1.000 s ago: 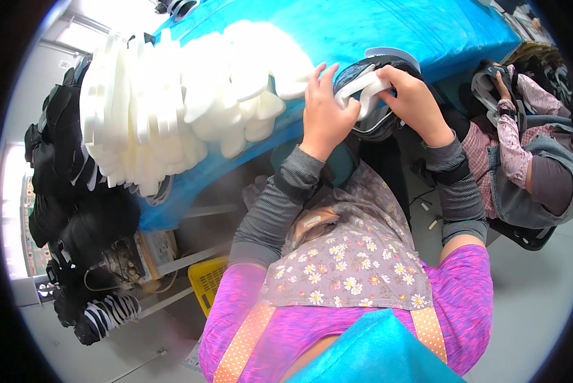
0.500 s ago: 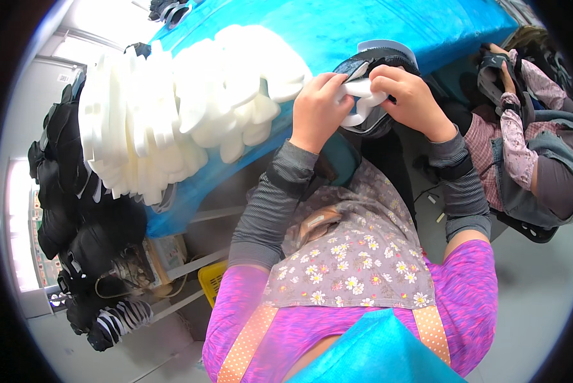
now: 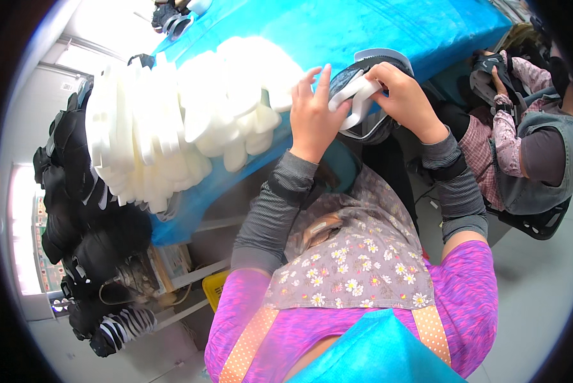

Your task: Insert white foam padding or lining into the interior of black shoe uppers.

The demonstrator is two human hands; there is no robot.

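Note:
My right hand pinches a curved white strip between thumb and fingers. The strip bends into a loop that hangs to the left of that hand. Close to the loop's left side is my left hand, its fingers spread and raised; I cannot tell whether its thumb touches the strip. Just behind and below the strip is a black and grey fabric piece with a pale curved rim, at the near edge of the blue-covered table. My hands hide part of it.
White foam-like pads are heaped at the table's left. Black pieces hang in a bunch beyond them. Below are a yellow basket and pale rails. At right, a seated co-worker holds a grey and black piece.
My left hand has opened from its pinch on the white strip and shifted slightly left, fingers spreading. My right hand keeps hold of the strip. The co-worker's hands have moved a little.

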